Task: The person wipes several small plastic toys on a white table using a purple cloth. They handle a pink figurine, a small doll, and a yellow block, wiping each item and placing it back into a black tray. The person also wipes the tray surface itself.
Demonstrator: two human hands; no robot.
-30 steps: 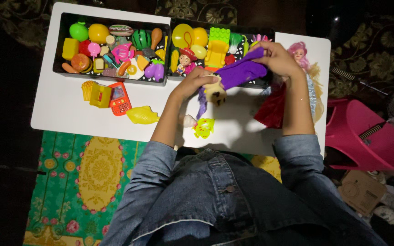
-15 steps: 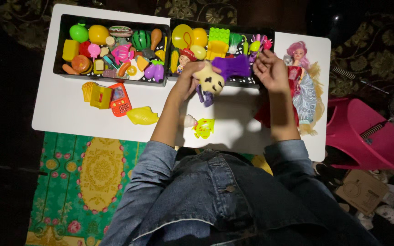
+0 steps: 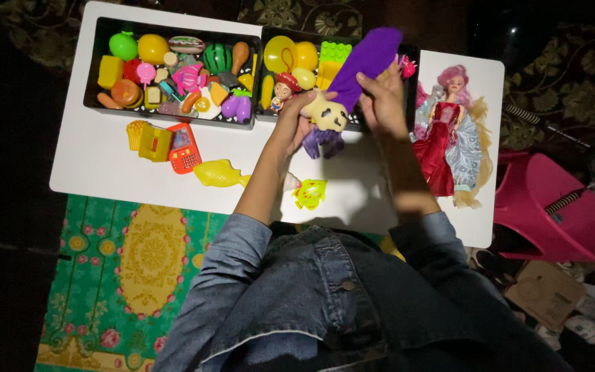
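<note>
Both hands on a purple-bodied toy over the white table (image 3: pixel 91 165).

Left hand (image 3: pixel 296 117) grips its pale yellow head; right hand (image 3: pixel 380 103) clasps the purple toy (image 3: pixel 363 63) — body pointing to one o'clock, above the right-hand black bin (image 3: pixel 267 116), doll (image 3: pixel 445 131) at three o'clock.

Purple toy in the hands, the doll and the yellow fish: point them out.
purple toy (image 3: pixel 368 60), head view, on its purple body.
doll (image 3: pixel 442 134), head view, on its red dress.
yellow fish (image 3: pixel 218 173), head view, mid-body.
</note>
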